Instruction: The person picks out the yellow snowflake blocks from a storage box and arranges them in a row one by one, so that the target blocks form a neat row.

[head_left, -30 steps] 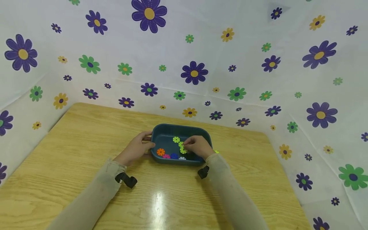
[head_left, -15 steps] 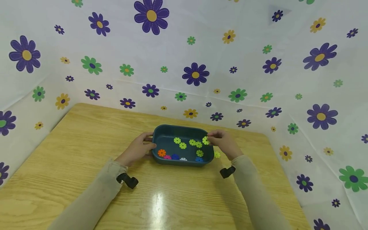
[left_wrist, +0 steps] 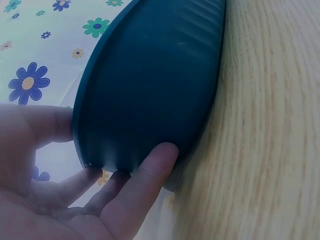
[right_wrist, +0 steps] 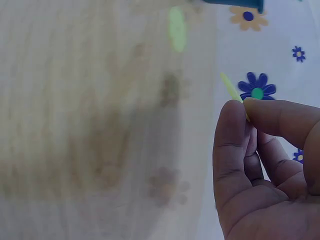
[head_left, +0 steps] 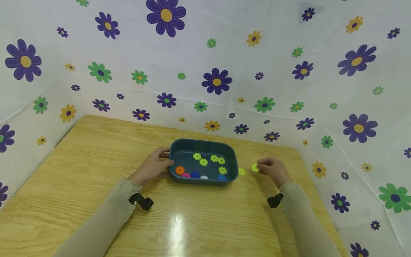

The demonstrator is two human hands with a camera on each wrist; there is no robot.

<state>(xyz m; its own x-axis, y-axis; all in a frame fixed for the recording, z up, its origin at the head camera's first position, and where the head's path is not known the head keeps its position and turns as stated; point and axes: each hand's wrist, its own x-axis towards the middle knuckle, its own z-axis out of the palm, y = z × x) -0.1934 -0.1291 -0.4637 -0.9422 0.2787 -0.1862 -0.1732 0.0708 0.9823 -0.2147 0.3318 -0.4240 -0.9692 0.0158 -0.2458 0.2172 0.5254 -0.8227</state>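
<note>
A dark teal tray [head_left: 203,181] stands on the table, holding several yellow-green notched discs [head_left: 203,162] and, near its front wall, an orange disc [head_left: 179,170], a pink one, blue ones and a white one. The left hand [head_left: 150,167] grips the tray's left end; in the left wrist view its fingers and thumb touch the tray wall [left_wrist: 145,85]. Right of the tray, the right hand [head_left: 274,171] pinches a yellow-green disc [head_left: 255,167] between thumb and fingertips, seen edge-on in the right wrist view. Another yellow-green disc [head_left: 242,172] lies on the table beside the tray's right end.
The wooden table [head_left: 205,221] extends around the tray. A white sheet with printed flowers [head_left: 179,60] hangs behind the table and along both sides. A dark band with a black attachment [head_left: 141,201] is on each wrist.
The right hand has moved from inside the tray, over its right rim, to the table's right part, carrying a yellow-green disc. The left hand keeps its hold on the tray.
</note>
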